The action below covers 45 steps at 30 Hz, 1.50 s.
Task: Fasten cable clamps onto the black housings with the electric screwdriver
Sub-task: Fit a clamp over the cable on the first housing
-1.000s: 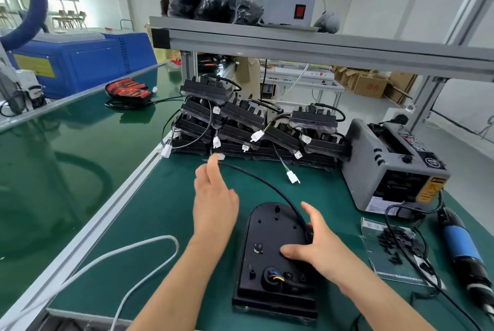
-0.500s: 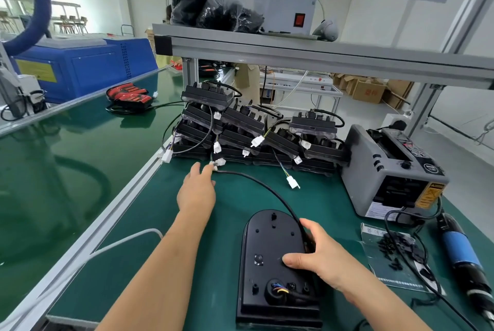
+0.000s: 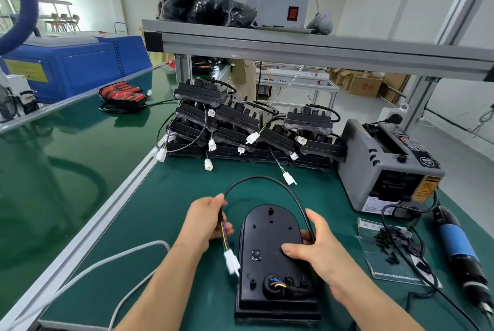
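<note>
While left hand (image 3: 205, 221) pinches black cable (image 3: 267, 177) above blurred connector (image 3: 232, 261), right hand (image 3: 318, 250) clasps it on housing (image 3: 270, 229) | electric screwdriver (image 3: 457, 242) cropped at desk (image 3: 173, 197) right edge

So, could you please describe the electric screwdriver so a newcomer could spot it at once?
Start at the grey tape dispenser on the green mat's right side. Just in front of it, beside the black screws, lies the electric screwdriver: the only blue-barrelled tool.
</note>
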### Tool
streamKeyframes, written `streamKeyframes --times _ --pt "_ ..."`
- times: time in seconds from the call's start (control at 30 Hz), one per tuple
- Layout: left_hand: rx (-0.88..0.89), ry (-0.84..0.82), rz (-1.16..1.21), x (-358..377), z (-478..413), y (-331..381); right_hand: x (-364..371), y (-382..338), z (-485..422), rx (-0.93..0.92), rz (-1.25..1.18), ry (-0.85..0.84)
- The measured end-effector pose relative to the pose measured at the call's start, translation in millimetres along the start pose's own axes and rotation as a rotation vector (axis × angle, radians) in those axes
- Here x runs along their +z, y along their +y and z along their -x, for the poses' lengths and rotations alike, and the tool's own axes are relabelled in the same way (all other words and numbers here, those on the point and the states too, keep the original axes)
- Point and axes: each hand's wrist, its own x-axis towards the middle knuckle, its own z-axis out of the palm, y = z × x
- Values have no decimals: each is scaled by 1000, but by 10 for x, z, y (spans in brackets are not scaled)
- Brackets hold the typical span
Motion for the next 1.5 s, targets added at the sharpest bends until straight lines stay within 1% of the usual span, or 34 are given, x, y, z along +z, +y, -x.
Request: streamKeyframes --times 0.03,0.07,0.13,0.17,0.2,0.23,0.27,0.33,0.4,0.47,0.5,0.6,0.67,0.73,0.8,0.87,0.93,1.0,1.07,1.13,1.3,1.4,1.5 --pt "36 6 -78 2 30 -40 0 -10 -8 0 -3 4" --pt "117 3 -268 -7 63 -70 2 -19 -18 0 -7 9" --pt "236 -24 -800 -21 189 -105 0 -29 -37 -5 -8 22" --pt "271 -25 -979 -17 258 -132 -1 -27 -44 -9 -7 28" --pt "269 -57 -1032 -28 311 -156 -2 -23 -48 -14 -10 34" --pt "226 -104 -989 -57 341 -178 0 -14 -48 -21 -17 41" --pt "176 -196 -945 -95 404 -166 7 -8 -48 -26 -27 48" --pt "102 -322 -772 -112 544 -142 36 -4 -45 -29 -59 60" --pt "126 -378 -726 -89 656 -199 62 -5 -52 -30 -106 68" --pt "176 -339 -618 -18 791 -286 66 -23 -61 -28 -133 89" --pt "192 -318 -517 35 842 -314 62 -40 -69 -30 -132 105" --pt "183 -260 -115 170 983 -350 37 -113 -125 -34 -132 132" --pt "141 -228 175 215 999 -377 28 -181 -186 -18 -189 109" --pt "113 -191 347 239 1005 -367 28 -265 -261 -8 -226 64" --pt "76 -157 453 252 982 -362 47 -356 -344 -22 -237 26" --pt "28 -114 548 243 982 -324 91 -454 -427 -66 -186 -17" --pt "-28 -120 593 213 975 -278 153 -583 -505 -133 -94 -88" --pt "-135 -151 620 152 955 -236 249 -730 -588 -189 7 -169" --pt "-209 -137 633 80 906 -213 397 -880 -679 -226 131 -237" --pt "-159 -59 655 19 835 -178 565 -1029 -756 -248 235 -276" --pt "14 240 779 -231 619 4 993 -1328 -759 -370 381 -353" --pt "94 421 854 -530 471 126 1285 -1309 -659 -431 413 -500" --pt "171 586 864 -925 401 201 1599 -1174 -521 -540 443 -613"
